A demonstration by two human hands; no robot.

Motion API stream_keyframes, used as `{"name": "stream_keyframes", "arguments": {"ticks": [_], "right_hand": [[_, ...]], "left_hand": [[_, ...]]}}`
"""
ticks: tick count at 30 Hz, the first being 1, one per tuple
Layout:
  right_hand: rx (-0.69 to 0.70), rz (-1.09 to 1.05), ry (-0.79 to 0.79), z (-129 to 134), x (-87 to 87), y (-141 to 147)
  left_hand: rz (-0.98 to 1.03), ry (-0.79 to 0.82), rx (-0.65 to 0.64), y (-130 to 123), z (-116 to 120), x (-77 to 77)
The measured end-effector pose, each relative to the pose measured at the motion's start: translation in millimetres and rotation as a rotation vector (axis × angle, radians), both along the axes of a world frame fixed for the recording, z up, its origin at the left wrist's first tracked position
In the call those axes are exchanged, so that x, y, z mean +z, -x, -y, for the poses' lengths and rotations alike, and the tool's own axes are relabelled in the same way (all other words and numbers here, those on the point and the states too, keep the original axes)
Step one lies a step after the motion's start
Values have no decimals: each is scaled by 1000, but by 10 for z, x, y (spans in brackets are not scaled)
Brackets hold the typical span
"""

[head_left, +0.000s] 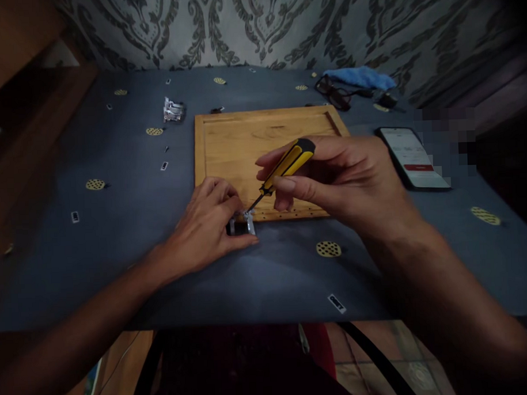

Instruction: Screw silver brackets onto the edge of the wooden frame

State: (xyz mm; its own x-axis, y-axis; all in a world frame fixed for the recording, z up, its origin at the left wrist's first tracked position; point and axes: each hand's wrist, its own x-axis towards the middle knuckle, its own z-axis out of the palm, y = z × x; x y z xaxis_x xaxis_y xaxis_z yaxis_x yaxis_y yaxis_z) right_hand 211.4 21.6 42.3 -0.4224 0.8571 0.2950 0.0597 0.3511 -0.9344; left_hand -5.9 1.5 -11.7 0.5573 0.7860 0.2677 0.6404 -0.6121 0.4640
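Note:
My right hand grips a yellow and black screwdriver between thumb and fingers. The screwdriver slants down to the left, its tip on a small metal hinge at the near edge of a wooden panel. With thumb and fingers, my left hand pinches this hinge against the panel's edge; part of it hides behind the fingers. A row of small dark holes runs along that near edge, right of the hinge. The panel lies flat on the table and has a raised border.
More metal hinges lie at the back left, with a small screw nearer. On the right are a phone with a lit screen, dark glasses and a blue cloth. A patterned dark cloth covers the table.

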Motion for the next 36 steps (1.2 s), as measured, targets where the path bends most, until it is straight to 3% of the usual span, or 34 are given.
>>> {"name": "stream_keyframes", "arguments": {"ticks": [8,15,28,36], "right_hand": [[-72,5,-67,-6,-20,83],[12,-6,-6,-7,23,-1],[-263,-184,-127,45,-73,54],[-238,-162,-95,48,-110,63]], "left_hand": [[-11,5,-3,9,-1,10],[-3,-27,-2,6,-5,-22],[2,-41,-15,10,-7,-18],[8,-11,-24,7,-9,3]]}}
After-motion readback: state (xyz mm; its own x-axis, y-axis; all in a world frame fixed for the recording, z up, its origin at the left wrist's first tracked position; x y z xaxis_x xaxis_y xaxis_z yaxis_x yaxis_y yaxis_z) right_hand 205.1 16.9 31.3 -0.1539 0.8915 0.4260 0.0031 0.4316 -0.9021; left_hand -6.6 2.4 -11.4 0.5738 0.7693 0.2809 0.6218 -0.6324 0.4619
